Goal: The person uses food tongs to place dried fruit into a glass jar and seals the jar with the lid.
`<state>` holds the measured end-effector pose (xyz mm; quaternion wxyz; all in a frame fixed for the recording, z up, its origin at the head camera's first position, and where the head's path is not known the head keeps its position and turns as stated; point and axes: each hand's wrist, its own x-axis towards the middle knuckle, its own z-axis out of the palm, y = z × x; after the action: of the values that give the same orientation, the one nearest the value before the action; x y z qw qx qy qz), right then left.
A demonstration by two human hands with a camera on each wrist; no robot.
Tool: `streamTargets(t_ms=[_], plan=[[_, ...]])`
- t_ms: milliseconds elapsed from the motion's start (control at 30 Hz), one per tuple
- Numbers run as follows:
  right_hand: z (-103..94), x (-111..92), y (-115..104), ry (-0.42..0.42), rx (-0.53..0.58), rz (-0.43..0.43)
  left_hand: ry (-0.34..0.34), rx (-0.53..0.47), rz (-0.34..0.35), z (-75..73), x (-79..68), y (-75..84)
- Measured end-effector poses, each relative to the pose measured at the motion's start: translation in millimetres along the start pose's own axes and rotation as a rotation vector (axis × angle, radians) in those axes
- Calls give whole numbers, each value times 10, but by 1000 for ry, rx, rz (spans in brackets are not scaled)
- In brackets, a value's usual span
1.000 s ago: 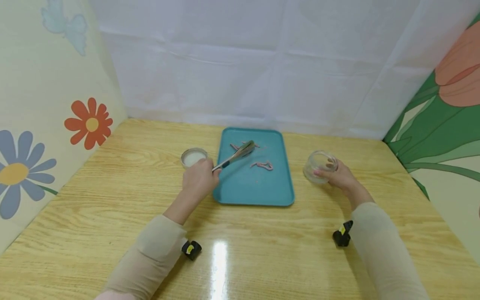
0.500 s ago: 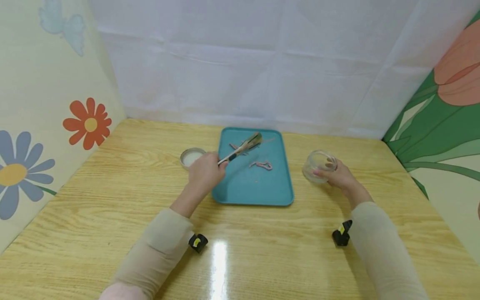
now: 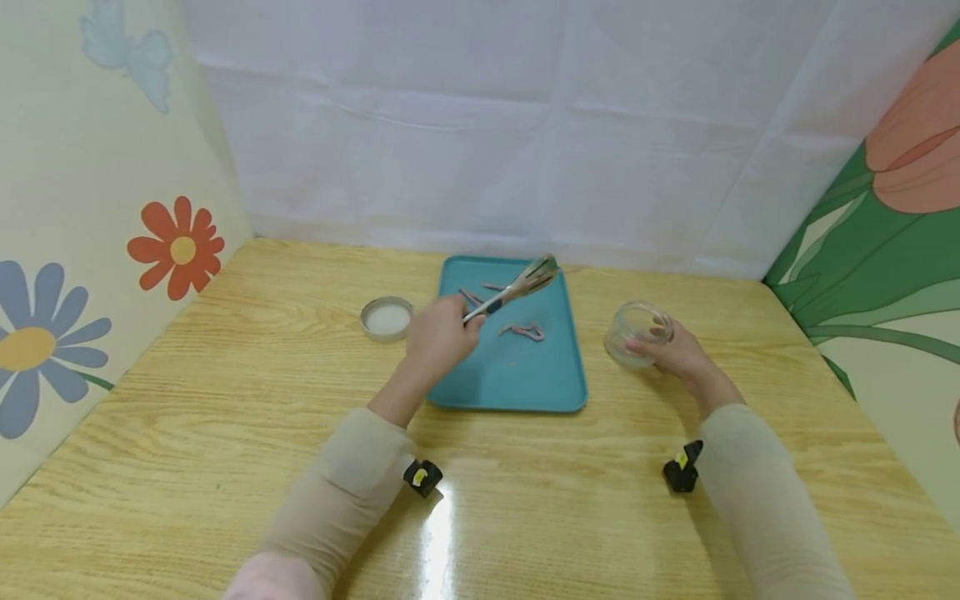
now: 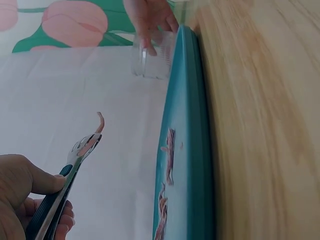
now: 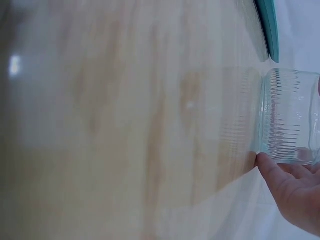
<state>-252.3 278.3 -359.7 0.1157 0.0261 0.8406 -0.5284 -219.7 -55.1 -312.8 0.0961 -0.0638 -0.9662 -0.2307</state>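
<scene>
My left hand (image 3: 442, 337) grips metal tongs (image 3: 517, 290) with dark handle inserts, held above the blue tray (image 3: 517, 387). In the left wrist view, the heads of the tongs pinch a thin pinkish strip (image 4: 101, 122), its end sticking out past the tips. More pinkish strips (image 3: 523, 332) lie on the tray, some of them partly behind the tongs. To the right, my right hand (image 3: 678, 350) holds a clear glass jar (image 3: 628, 337) at its side, the jar standing upright on the table. Ridges show along the jar wall in the right wrist view.
A round lid (image 3: 386, 321) with a pale inside lies on the wooden table (image 3: 570, 500), left of the tray. A white cloth (image 3: 480, 150) hangs behind the table. Flower-painted panels (image 3: 862, 242) border both sides.
My left hand has moved right and farther over the tray, lifting the tongs with the strip toward the tray's far right corner. The right hand and jar have stayed in place.
</scene>
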Motion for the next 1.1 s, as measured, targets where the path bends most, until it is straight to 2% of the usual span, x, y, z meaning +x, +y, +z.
streamTargets(t_ms=[267,600,800,1100], plan=[[23,24,14,15,6,8,-38,-64,19,88,36,211],[24,24,31,7,3,5,-101,-59,58,218,62,466],[-4,66,73,33,17,35,-104,-62,73,328,73,590],[4,1,4,14,-8,17,-83,-16,120,484,60,731]])
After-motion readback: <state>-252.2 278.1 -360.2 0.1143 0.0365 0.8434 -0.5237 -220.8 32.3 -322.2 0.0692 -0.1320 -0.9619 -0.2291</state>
